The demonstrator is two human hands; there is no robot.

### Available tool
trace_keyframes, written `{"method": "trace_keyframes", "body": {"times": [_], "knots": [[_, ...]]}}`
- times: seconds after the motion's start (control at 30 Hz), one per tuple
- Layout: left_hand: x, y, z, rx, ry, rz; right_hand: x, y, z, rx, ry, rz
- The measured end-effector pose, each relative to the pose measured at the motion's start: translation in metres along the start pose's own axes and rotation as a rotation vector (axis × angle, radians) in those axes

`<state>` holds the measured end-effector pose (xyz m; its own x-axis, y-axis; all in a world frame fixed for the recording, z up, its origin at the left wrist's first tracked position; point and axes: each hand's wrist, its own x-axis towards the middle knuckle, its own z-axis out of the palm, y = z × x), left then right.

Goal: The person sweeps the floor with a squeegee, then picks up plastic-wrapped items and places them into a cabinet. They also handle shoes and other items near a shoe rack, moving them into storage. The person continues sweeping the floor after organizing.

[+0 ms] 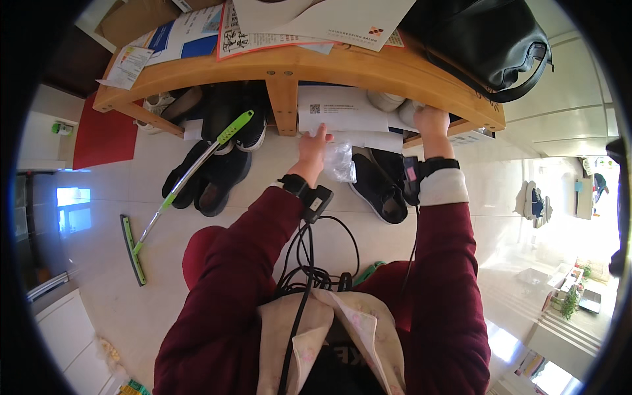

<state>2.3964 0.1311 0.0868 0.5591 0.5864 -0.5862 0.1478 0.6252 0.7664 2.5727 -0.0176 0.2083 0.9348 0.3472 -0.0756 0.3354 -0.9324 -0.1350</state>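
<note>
Under the right part of a wooden bench [345, 61], my right hand [432, 121] is at a light-coloured shoe [409, 112]; its fingertips are hidden, so a grip cannot be made out. Another pale shoe [385, 100] lies beside it on white printed paper [340, 111]. My left hand [316, 144] is by the paper's front edge, with a crumpled clear plastic bag [339, 160] next to it; whether the fingers hold the bag is unclear. Black shoes [380, 190] stand on the floor between my forearms.
A green-handled squeegee [197, 170] leans across dark shoes [217, 180] on the left. Papers [187, 37] and a black leather bag [484, 44] lie on the bench top. Black cables [316, 276] hang from my wrists. More shoes [535, 202] stand far right.
</note>
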Motion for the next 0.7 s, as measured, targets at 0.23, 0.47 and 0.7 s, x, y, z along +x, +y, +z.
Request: {"method": "trace_keyframes", "body": {"times": [0.23, 0.47, 0.7], "knots": [[-0.008, 0.001, 0.004, -0.176, 0.019, 0.091, 0.019, -0.027, 0.01, -0.223, 0.152, -0.286], [-0.015, 0.011, 0.014, 0.063, 0.008, 0.092, -0.009, -0.016, -0.013, -0.19, 0.077, -0.083], [-0.005, 0.008, 0.007, 0.352, -0.159, 0.438, -0.002, 0.017, -0.013, -0.125, 0.044, -0.051]]}}
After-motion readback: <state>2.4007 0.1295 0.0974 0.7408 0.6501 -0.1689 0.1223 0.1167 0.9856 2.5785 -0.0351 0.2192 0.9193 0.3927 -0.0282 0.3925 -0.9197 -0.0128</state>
